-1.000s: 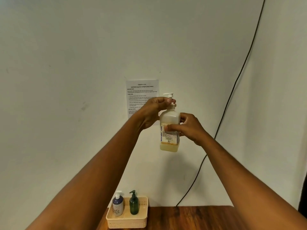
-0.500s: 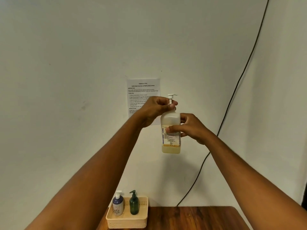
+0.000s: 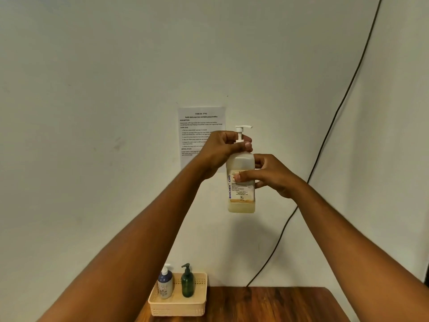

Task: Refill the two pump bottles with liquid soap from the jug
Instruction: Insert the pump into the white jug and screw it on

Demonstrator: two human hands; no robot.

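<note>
Hands [image 3: 274,176] grip upright translucent jug [image 3: 240,182], cream soap low.

1. A staged recording corner: a plain pale wall [image 3: 92,112] carries a printed task sheet [image 3: 201,126].
2. A black cable [image 3: 325,140] trails down that wall.
3. Below sits a wooden table [image 3: 278,305] with a beige basket [image 3: 177,309].

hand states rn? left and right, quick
Left hand: closed, gripping the pump collar of the soap jug.
Right hand: closed, holding the soap jug's body.
</note>
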